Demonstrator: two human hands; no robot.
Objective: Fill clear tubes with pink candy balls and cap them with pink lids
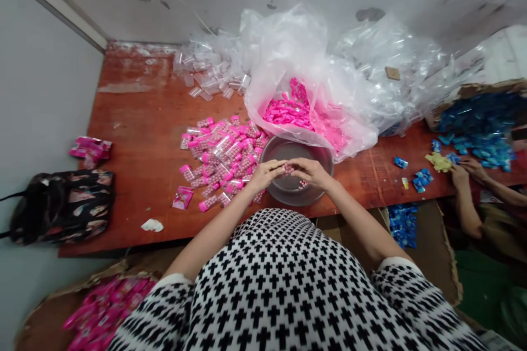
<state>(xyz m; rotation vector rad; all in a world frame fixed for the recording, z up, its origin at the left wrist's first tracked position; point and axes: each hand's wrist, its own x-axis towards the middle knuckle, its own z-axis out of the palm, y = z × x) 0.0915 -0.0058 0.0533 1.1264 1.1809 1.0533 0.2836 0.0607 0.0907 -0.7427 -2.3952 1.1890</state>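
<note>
Both hands meet over a grey metal bowl (280,195). My left hand (265,174) is closed, its fingertips at the bowl's middle; what it holds is partly hidden. My right hand (313,171) is curled round small pink balls (288,169), which show between the fingertips of both hands. A few more pink balls (303,183) are seen below the right hand in the bowl. Left of the bowl lies a heap of clear tubes with pink caps (224,156), filled with pink balls.
Behind the bowl, a plastic bag (263,88) holds pink caps (288,112). Empty clear tubes (214,68) lie farther back. A pink packet (182,197) and a dark bag (82,203) are leftward. At right, another person's hands (461,173) work near blue packets (422,180).
</note>
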